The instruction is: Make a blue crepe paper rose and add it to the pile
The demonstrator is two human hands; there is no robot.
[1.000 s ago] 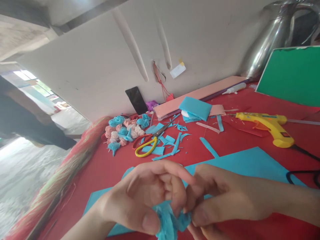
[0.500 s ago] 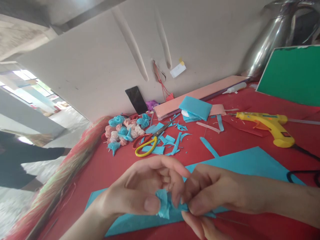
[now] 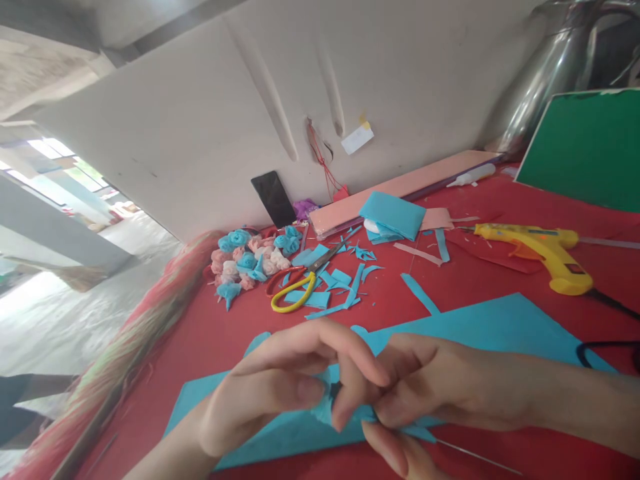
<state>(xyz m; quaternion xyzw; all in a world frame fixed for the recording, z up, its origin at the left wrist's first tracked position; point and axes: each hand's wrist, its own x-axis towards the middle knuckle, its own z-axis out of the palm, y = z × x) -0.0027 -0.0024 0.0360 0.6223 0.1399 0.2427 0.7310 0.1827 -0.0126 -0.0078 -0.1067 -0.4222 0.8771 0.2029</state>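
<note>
Between my hands is a blue crepe paper flower (image 3: 324, 408), partly covered by fingers. My left hand (image 3: 280, 380) pinches its ruffled end with thumb and curled fingers. My right hand (image 3: 425, 380) grips the narrow base of the flower, its fingertips pressed together. A thin wire (image 3: 475, 456) sticks out to the lower right from beneath my right hand. Below both hands a large blue paper sheet (image 3: 480, 327) lies on the red table.
Scissors (image 3: 295, 297) lie among blue paper scraps (image 3: 345, 283), beside a cluster of blue, pink and white paper flowers (image 3: 245, 263). A yellow glue gun (image 3: 540, 243) is at right, a phone (image 3: 274, 200) leans on the wall, and a green board (image 3: 585, 150) stands far right.
My left fingers have curled down over the flower, hiding more of it. More wire shows below my right hand. A person at the left has moved mostly out of view.
</note>
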